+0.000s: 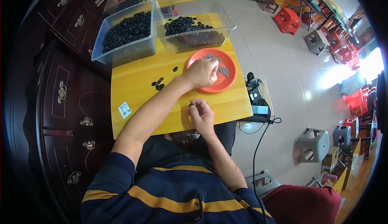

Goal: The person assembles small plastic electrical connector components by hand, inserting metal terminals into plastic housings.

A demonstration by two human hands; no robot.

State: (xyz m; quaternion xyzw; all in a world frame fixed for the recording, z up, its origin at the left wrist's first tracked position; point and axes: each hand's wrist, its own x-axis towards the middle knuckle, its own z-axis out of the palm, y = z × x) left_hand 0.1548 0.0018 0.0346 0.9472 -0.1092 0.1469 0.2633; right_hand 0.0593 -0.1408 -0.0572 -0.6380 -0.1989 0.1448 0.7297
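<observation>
As viewed from my remote station, a small dark piece (191, 105) sits at the fingertips of the right hand (203, 115), above the near part of the yellow table (230, 109); thumb and finger are together on it. I judge it light, stiff, perhaps slick: best pinched by its rim. The left hand (200, 73) is over the orange plate (219, 88), fingers curled; I cannot tell whether they clamp any grey pins (223, 71), probably light, hard, easiest taken mid-length. Loose black ovals (157, 87) lie leftward; beyond, the grey bin (125, 57) and clear bin (230, 28) hold more.
</observation>
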